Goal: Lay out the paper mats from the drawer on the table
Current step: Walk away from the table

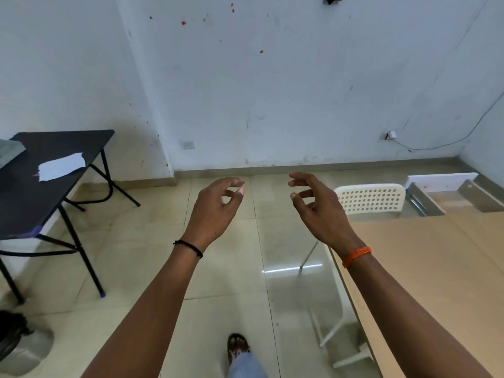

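Both my arms reach out over the tiled floor. My left hand (218,205) is empty, its fingers loosely curled and apart. My right hand (316,205) is empty too, with its fingers spread. A white paper sheet (61,166) lies on the black folding table (24,203) at the left. At the right stands a light wooden table (425,268). Beyond its far edge an open drawer (452,196) with a white front and metal rails is pulled out; I see nothing inside it.
A white perforated chair (371,197) stands at the wooden table's left side, behind my right hand. A bin with a black bag (19,345) sits at the lower left. A cable (447,143) runs along the far wall. My foot (238,347) is on the tiles.
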